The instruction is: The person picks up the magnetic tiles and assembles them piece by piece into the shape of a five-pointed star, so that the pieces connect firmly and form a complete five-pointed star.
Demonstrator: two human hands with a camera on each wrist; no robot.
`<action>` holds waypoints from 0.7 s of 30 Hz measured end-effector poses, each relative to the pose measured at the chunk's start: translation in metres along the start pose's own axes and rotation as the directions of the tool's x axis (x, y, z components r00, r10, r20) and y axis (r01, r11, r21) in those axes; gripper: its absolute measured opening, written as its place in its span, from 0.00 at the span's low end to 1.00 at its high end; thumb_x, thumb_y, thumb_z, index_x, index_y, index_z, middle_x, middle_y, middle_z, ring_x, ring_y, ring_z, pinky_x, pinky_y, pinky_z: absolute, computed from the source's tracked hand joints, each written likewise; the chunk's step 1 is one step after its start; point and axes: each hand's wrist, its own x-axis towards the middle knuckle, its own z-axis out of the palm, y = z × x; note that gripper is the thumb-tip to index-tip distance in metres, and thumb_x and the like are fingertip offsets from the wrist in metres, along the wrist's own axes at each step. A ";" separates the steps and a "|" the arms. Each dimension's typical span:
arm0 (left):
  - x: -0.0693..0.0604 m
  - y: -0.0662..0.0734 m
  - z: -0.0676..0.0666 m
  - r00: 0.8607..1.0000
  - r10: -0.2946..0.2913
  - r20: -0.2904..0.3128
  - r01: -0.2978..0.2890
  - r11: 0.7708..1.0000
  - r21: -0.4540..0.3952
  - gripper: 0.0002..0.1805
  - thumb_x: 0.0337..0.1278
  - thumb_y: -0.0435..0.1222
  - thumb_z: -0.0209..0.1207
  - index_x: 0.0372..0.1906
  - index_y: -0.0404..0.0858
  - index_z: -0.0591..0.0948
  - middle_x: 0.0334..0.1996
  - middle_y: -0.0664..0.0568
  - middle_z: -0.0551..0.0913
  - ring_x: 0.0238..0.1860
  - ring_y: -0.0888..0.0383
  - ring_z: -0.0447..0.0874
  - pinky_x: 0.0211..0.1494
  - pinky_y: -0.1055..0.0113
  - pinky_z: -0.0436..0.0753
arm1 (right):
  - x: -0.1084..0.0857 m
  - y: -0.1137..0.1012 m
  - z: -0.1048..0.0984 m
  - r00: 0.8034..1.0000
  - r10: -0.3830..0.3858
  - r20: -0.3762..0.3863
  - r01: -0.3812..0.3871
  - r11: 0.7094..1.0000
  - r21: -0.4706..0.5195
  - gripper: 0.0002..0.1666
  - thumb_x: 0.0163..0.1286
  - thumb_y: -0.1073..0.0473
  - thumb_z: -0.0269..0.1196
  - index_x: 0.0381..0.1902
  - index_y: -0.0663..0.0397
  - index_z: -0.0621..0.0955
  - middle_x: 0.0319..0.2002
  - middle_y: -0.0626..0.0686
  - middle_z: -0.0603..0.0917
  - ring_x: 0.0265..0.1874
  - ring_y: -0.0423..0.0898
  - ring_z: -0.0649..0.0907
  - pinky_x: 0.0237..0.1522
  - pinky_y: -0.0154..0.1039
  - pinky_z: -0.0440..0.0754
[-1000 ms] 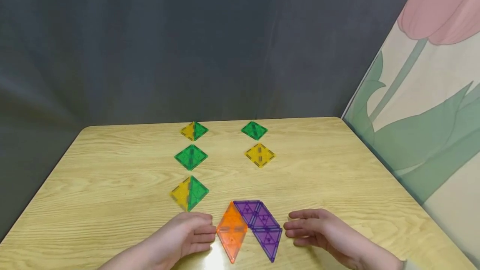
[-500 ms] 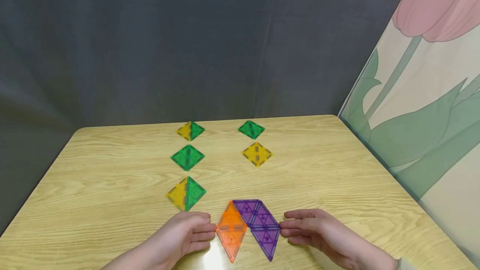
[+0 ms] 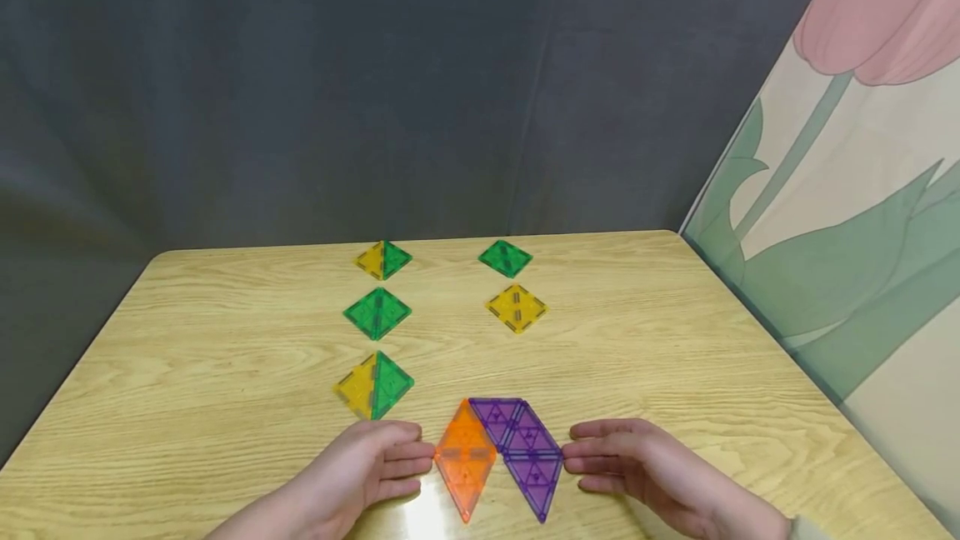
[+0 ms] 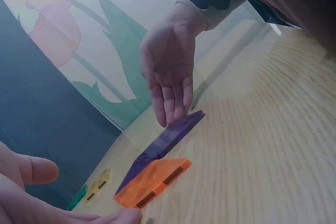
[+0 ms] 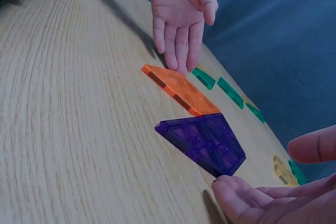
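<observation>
On the wood-grain worktop (image 3: 660, 348), the left hand (image 3: 382, 463) touches translucent orange plastic triangles (image 3: 465, 473), the right hand (image 3: 628, 458) translucent purple plastic triangles (image 3: 529, 442), fingers (image 3: 408, 451) extended.

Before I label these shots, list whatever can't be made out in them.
- Head view: top of the pink tulip, cut off by the upper edge.
- Head view: most of the right sleeve, cut off by the bottom edge.
- Left wrist view: part of the left hand, cut off by the frame.
- Right wrist view: part of the right hand, likewise.
- Left wrist view: seams between the purple triangles, too blurred.
</observation>
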 end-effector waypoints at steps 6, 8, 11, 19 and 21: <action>0.001 -0.005 -0.001 1.000 0.006 -0.026 -0.008 0.999 -0.047 0.35 0.72 0.39 0.49 0.64 0.10 0.55 0.54 0.32 0.77 0.55 0.45 0.79 0.61 0.48 0.76 | 0.005 0.002 -0.002 1.000 0.008 -0.022 -0.007 0.999 0.041 0.29 0.76 0.62 0.50 0.64 0.83 0.64 0.52 0.63 0.82 0.53 0.55 0.81 0.57 0.50 0.78; 0.002 -0.006 0.000 0.999 0.006 -0.033 -0.008 0.998 -0.065 0.34 0.72 0.38 0.49 0.64 0.10 0.56 0.54 0.32 0.77 0.55 0.44 0.79 0.61 0.49 0.76 | 0.005 0.002 -0.002 1.000 0.010 -0.028 -0.009 0.999 0.037 0.28 0.76 0.62 0.51 0.64 0.83 0.65 0.51 0.63 0.82 0.52 0.54 0.82 0.57 0.49 0.78; 0.004 -0.006 0.001 0.999 0.007 -0.041 -0.010 0.996 -0.087 0.33 0.72 0.38 0.48 0.64 0.10 0.56 0.55 0.30 0.77 0.57 0.41 0.78 0.61 0.49 0.76 | 0.005 0.001 -0.002 0.999 0.008 -0.041 -0.006 0.999 0.036 0.28 0.75 0.62 0.52 0.63 0.83 0.66 0.51 0.63 0.82 0.52 0.54 0.82 0.57 0.48 0.78; 0.011 -0.011 0.012 0.990 0.024 -0.136 -0.035 0.996 -0.078 0.28 0.71 0.32 0.48 0.62 0.10 0.60 0.52 0.29 0.75 0.49 0.48 0.81 0.54 0.55 0.82 | 0.008 0.004 0.001 0.998 -0.009 -0.057 0.014 0.995 0.094 0.27 0.74 0.65 0.52 0.63 0.83 0.64 0.49 0.65 0.82 0.51 0.55 0.82 0.58 0.47 0.77; 0.013 -0.013 0.014 0.982 0.053 -0.181 -0.060 0.998 -0.031 0.26 0.69 0.30 0.49 0.61 0.11 0.63 0.50 0.31 0.77 0.47 0.50 0.83 0.51 0.57 0.83 | 0.009 0.006 0.002 0.999 -0.014 -0.049 0.019 0.994 0.105 0.28 0.75 0.65 0.52 0.63 0.83 0.64 0.50 0.64 0.82 0.52 0.55 0.82 0.59 0.47 0.77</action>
